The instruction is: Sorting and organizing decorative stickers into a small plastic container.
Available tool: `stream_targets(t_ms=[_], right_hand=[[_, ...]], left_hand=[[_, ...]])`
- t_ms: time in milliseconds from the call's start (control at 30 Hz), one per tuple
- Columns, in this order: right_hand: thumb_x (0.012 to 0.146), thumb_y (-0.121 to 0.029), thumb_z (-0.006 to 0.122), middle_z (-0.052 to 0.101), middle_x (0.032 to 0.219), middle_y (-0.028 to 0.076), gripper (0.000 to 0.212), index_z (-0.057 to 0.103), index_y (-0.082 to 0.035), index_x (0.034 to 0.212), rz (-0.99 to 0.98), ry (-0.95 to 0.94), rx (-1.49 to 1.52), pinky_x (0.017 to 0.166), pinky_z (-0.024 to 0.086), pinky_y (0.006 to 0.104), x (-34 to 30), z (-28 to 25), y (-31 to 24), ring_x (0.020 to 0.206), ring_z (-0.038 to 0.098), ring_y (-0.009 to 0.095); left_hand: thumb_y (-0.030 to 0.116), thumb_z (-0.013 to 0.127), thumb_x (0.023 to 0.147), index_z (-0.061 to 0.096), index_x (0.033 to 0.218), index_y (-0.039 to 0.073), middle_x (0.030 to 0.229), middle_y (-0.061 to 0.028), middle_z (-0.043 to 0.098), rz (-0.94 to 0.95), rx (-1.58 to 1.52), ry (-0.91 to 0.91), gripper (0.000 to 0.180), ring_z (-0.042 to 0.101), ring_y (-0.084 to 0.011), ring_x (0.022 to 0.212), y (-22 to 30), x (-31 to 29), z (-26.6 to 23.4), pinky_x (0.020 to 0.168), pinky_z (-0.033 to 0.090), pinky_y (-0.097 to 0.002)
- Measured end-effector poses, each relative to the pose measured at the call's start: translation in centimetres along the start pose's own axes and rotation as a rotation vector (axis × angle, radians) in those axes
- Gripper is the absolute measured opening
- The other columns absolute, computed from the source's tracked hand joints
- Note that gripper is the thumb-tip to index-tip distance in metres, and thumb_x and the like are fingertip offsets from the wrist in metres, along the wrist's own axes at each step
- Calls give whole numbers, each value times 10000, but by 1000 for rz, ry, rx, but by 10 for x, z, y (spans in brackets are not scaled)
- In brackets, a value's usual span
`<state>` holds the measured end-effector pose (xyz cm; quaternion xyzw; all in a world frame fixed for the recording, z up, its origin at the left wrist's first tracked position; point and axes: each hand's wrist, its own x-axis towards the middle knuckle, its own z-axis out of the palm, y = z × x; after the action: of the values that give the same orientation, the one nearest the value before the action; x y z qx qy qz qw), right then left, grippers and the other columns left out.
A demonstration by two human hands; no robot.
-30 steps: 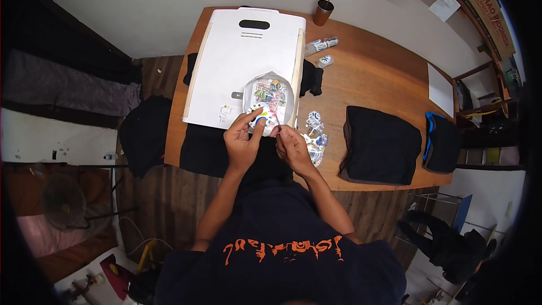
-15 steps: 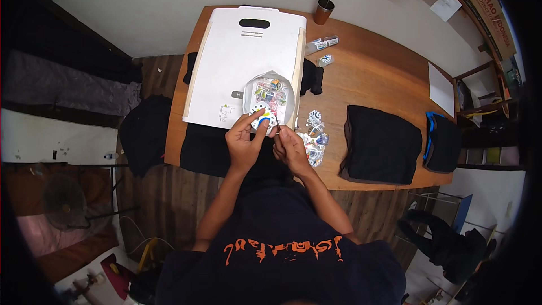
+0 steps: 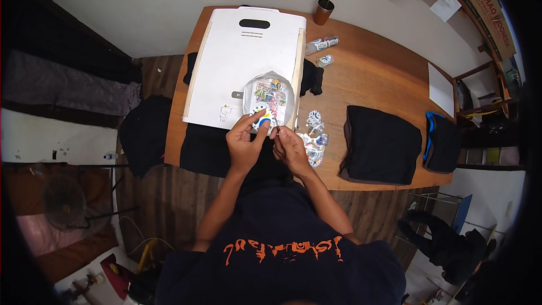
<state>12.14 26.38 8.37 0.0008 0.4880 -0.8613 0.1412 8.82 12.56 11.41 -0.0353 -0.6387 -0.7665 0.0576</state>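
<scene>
A cutout is pinched by left fingers, a tool by right fingers, near the board edge; space is left beside folded cloth; orange shirt lettering is seen.

A brown wooden table carries a white board ahead of my left hand, black cloth showing beneath. Beside my right hand lie patterned cut-outs; farther right, a black cloth stack, a blue-edged bundle and white paper. A brown cup stands well ahead of that hand.
</scene>
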Motion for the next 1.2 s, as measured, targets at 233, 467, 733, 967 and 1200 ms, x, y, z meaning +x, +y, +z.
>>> stream_targets(t_ms=[233,467,733,967,1200], right_hand=[[1090,-391,398,309,574,-71,386,555,-45,1024,-9,-6,-2,457,237,228,1,-2,2,466,257,38],[1093,-383,386,303,571,-49,381,538,-39,1029,-8,-5,-26,464,248,245,0,-2,1,455,248,60],[1087,-399,404,311,571,-67,385,550,-49,1022,-8,-11,2,452,240,228,0,-3,1,461,262,44],[1087,-405,402,309,570,-69,386,549,-54,1024,-5,-7,0,452,239,228,2,-4,2,459,258,43],[1088,-407,396,310,573,-64,388,543,-56,1015,7,14,5,453,244,231,0,0,1,457,255,49]], left_hand=[[-99,681,884,664,1193,-98,1003,-84,645,0,14,-2,309,617,-115,955,0,0,0,863,491,-230],[-94,690,881,668,1193,-93,999,-82,650,15,27,-3,313,616,-113,951,0,0,0,855,491,-228],[-87,697,880,670,1192,-92,995,-79,647,13,29,-9,313,613,-111,941,2,0,1,850,489,-227],[-86,697,881,668,1192,-97,998,-81,643,15,22,-8,312,616,-117,946,2,1,2,858,492,-235],[-89,695,882,665,1192,-99,997,-82,644,14,8,-6,312,615,-116,944,1,1,2,862,490,-235]])
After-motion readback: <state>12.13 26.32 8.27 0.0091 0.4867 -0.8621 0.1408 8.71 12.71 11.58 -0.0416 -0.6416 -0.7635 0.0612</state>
